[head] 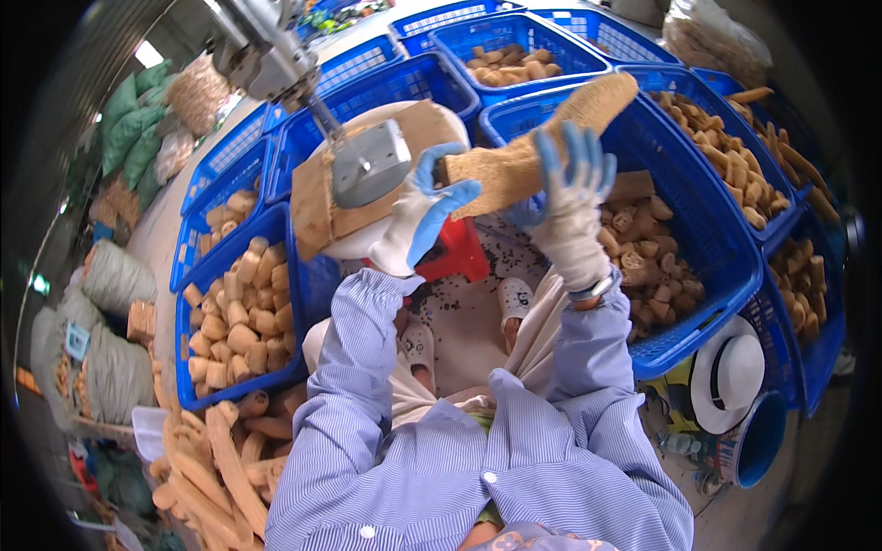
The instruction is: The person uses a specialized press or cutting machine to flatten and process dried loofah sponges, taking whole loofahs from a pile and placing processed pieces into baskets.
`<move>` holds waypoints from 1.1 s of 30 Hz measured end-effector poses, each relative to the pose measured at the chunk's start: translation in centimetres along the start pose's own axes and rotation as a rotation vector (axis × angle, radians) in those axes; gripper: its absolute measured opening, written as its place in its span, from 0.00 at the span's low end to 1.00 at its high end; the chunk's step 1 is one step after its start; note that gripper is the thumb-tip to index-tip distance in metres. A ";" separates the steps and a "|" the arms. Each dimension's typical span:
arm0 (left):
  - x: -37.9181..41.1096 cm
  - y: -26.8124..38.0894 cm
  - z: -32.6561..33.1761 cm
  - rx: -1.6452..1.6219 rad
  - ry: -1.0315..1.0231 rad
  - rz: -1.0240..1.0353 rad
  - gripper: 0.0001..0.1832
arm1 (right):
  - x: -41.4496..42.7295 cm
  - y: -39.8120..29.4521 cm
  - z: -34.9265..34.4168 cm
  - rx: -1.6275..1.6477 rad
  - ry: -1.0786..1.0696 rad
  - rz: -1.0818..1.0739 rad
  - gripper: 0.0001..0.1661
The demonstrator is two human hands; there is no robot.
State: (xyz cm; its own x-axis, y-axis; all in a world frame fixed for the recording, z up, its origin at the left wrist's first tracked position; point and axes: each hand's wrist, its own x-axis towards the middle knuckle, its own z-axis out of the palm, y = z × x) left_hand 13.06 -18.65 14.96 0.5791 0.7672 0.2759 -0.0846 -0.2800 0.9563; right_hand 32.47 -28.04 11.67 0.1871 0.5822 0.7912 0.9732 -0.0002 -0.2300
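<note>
A long dried loofah gourd [510, 169] is held slantwise in front of me, its cut end towards the machine and its rounded end up to the right. My left hand [424, 206], in a white glove with blue coating, is curved about the cut end, the thumb against its lower side. Over its middle lie the spread fingers of my right hand [575, 200], gloved alike; the thumb is blurred. Left of the gourd, a machine's metal shaft [324, 113] comes down to a grey metal plate [372, 165]. Cardboard [310, 213] surrounds that plate on a white round-edged support.
A blue basket [703, 344] of loofah offcuts stands at right, another basket [296, 358] of short pieces at left. Long loofahs [200, 482] are heaped lower left. Under the machine is a red plastic stool [455, 255]. A white hat [741, 372] and a bucket [761, 441] sit lower right.
</note>
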 end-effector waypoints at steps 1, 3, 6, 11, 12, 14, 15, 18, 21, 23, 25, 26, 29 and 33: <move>-0.8 -1.0 -1.8 -0.036 0.078 0.060 0.32 | 0.5 -0.3 -0.5 0.001 0.065 0.034 0.70; -2.6 -2.0 -4.5 0.042 0.146 0.154 0.34 | 0.8 1.3 1.2 0.320 0.252 0.026 0.68; -4.0 -3.6 -7.9 0.267 0.149 0.391 0.34 | 0.4 -0.3 2.9 1.018 0.041 0.408 0.56; -6.3 -5.4 -10.9 0.151 0.128 0.309 0.38 | 1.9 -2.6 6.7 1.633 -0.241 0.675 0.35; -6.7 -5.5 -11.4 0.115 0.155 0.277 0.38 | 2.3 -3.1 7.7 1.655 -0.243 0.687 0.33; -6.8 -6.4 -13.1 0.285 0.273 0.225 0.38 | 3.0 -4.1 9.8 1.695 -0.247 0.712 0.29; -6.6 -6.4 -13.9 0.163 0.298 0.134 0.37 | 3.3 -4.7 11.2 1.663 -0.281 0.690 0.28; -6.0 -6.1 -16.2 -0.038 0.383 -0.116 0.39 | 4.3 -6.7 14.5 1.543 -0.339 0.669 0.25; -5.1 -5.6 -17.9 0.048 0.491 -0.071 0.43 | 5.5 -8.1 17.5 1.617 -0.346 0.707 0.24; -4.4 -7.1 -20.6 0.100 0.508 -0.042 0.48 | 5.9 -9.6 18.5 1.610 -0.387 0.729 0.30; -4.0 -7.4 -21.5 0.148 0.530 -0.074 0.49 | 5.8 -9.8 19.6 1.631 -0.414 0.777 0.38; -3.8 -7.7 -22.3 0.117 0.539 -0.086 0.50 | 6.1 -10.0 20.3 1.627 -0.451 0.808 0.40; -3.3 -8.1 -23.3 0.110 0.503 -0.106 0.50 | 6.7 -9.9 21.8 1.567 -0.411 0.805 0.38; -3.2 -7.9 -24.4 0.266 0.438 -0.068 0.51 | 7.7 -10.1 21.7 1.552 -0.382 0.758 0.36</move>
State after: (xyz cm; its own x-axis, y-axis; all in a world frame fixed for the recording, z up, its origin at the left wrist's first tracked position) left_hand -7.84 -4.79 8.87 0.1772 0.9426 0.2831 0.1833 -0.3142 0.9315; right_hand 21.17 -5.90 7.76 0.2352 0.9597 0.1537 -0.3587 0.2327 -0.9040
